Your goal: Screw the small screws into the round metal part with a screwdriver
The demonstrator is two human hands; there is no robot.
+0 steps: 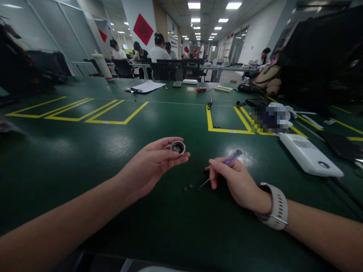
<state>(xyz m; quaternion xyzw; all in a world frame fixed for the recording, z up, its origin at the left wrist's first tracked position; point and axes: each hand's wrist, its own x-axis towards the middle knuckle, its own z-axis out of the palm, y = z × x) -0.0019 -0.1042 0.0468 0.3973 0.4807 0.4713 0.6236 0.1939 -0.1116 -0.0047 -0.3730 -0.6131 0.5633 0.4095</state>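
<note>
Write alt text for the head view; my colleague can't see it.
Left hand holds up a round, open metal part; right hand holds a purple-handled screwdriver, its tip at one of three small dark rings on a green table. Beyond are yellow tape outlines, papers and a red-handled tool, with people in the background.

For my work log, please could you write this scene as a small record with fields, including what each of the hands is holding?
left hand: left hand holds a round, hollow metal part, opening visible
right hand: right hand holds a screwdriver with a purplish handle, shaft slanting down
screwdriver tip: at the rightmost of three small dark parts; contact cannot be told
surface: green table marked with yellow tape
right side: white device
farther back: red-handled screwdriver, papers
</note>
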